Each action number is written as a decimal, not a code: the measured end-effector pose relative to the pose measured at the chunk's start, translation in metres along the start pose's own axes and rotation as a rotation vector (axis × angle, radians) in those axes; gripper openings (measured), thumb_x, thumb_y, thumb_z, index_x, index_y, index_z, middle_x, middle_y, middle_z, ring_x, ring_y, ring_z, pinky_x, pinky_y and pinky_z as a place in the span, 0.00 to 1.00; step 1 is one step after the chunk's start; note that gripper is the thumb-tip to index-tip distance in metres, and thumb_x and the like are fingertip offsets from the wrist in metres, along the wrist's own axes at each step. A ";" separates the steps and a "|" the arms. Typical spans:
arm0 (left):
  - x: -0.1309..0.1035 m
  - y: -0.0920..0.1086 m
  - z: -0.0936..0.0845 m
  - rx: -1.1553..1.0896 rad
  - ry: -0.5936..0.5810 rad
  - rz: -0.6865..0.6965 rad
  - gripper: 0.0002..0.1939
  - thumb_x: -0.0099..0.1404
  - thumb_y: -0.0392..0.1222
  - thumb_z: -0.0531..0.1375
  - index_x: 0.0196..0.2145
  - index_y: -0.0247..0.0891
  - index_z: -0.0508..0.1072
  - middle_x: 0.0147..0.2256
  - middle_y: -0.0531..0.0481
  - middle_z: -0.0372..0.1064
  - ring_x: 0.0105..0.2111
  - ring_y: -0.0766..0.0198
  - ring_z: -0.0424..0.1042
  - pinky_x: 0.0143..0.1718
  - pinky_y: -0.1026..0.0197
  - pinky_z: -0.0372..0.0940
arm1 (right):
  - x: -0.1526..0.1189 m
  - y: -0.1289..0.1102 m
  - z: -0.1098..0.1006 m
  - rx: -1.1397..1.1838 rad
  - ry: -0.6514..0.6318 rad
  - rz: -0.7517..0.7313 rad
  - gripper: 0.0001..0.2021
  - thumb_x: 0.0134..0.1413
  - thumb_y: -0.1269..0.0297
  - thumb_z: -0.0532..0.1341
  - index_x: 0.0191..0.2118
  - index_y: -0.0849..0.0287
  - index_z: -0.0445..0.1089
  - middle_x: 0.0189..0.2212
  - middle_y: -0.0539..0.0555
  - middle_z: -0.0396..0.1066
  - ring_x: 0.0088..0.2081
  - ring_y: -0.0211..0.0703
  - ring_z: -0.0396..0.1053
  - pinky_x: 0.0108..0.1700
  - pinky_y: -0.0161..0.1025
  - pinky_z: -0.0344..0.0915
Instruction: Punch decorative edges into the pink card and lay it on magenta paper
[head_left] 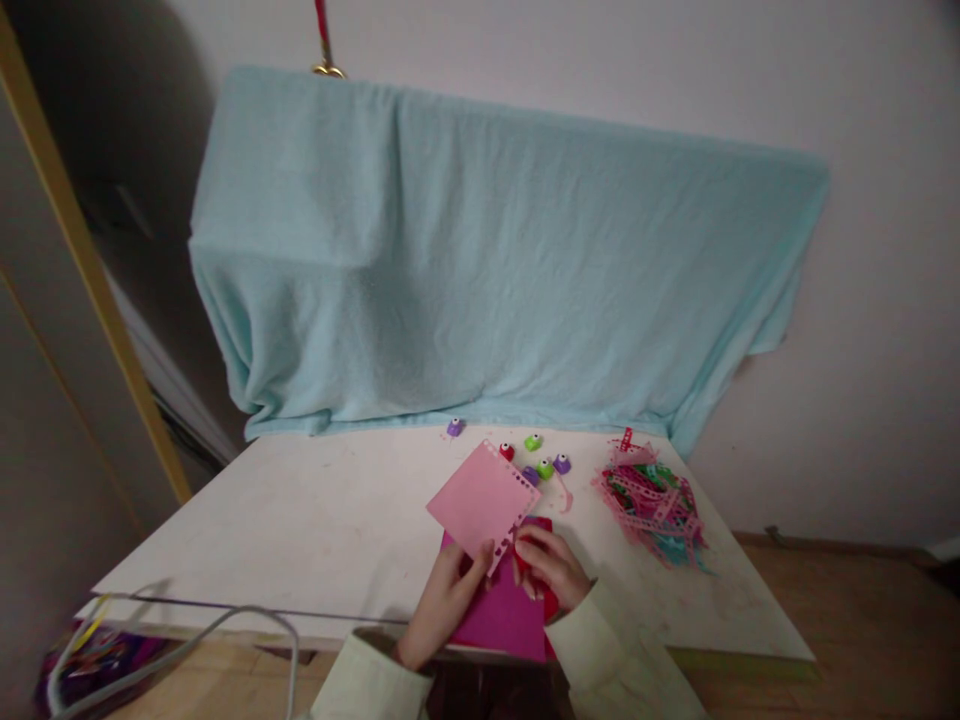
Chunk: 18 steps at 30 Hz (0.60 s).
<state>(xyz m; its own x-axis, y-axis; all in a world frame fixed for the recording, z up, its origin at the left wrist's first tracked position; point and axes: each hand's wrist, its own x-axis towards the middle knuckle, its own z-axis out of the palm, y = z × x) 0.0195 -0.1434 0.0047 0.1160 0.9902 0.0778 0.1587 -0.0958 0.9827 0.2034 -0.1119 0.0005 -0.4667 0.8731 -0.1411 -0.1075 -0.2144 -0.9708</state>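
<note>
Paper [484, 500] pink, sq., w/ punched holes along two edges

pale wall [885, 300] | blue cloth [525, 270] | white table [337, 500] | wood floor [862, 600]

The small red object [523, 554] was mostly covered by the fingers of the right hand [553, 566], so its exact form could not be told, and the magenta sheet [514, 618] was partly hidden by the pink sheet [480, 500] and by both hands. Whatever was covered by the light blue cloth [525, 260] could not be seen, and the red cord [322, 22] was cut by the top edge. Both pale sleeves [375, 676] were cut at the bottom, and the colourful bundle [112, 665] was too blurred to be identified.
</note>
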 end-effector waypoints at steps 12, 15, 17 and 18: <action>0.005 -0.009 0.000 0.140 -0.056 -0.027 0.25 0.69 0.54 0.48 0.27 0.35 0.76 0.24 0.49 0.73 0.27 0.62 0.70 0.29 0.65 0.58 | -0.022 -0.025 -0.081 -0.663 0.413 -0.186 0.14 0.49 0.52 0.61 0.37 0.56 0.66 0.27 0.49 0.69 0.20 0.37 0.65 0.22 0.34 0.61; 0.006 -0.007 -0.001 0.107 -0.069 -0.015 0.24 0.69 0.53 0.48 0.29 0.35 0.76 0.24 0.50 0.73 0.27 0.62 0.71 0.31 0.65 0.59 | -0.019 -0.029 -0.108 -0.905 0.553 -0.211 0.16 0.48 0.53 0.61 0.40 0.57 0.69 0.31 0.54 0.72 0.19 0.37 0.64 0.23 0.37 0.63; 0.005 -0.005 -0.001 0.089 -0.064 -0.014 0.25 0.69 0.54 0.48 0.26 0.36 0.76 0.24 0.50 0.73 0.27 0.62 0.71 0.31 0.65 0.60 | -0.014 -0.031 -0.118 -1.022 0.588 -0.186 0.14 0.48 0.54 0.60 0.39 0.57 0.69 0.28 0.53 0.72 0.20 0.39 0.65 0.26 0.38 0.63; 0.005 -0.004 -0.001 0.086 -0.055 -0.019 0.26 0.69 0.54 0.48 0.25 0.36 0.75 0.24 0.50 0.73 0.26 0.62 0.71 0.31 0.65 0.60 | -0.011 -0.031 -0.120 -1.070 0.574 -0.179 0.12 0.49 0.55 0.60 0.36 0.57 0.69 0.26 0.52 0.72 0.21 0.39 0.66 0.27 0.38 0.63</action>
<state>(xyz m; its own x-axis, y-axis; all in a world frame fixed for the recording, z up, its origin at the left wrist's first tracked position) 0.0183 -0.1377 0.0016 0.1656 0.9851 0.0475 0.2449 -0.0877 0.9656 0.3172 -0.0618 0.0086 -0.0367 0.9774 0.2084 0.7708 0.1604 -0.6165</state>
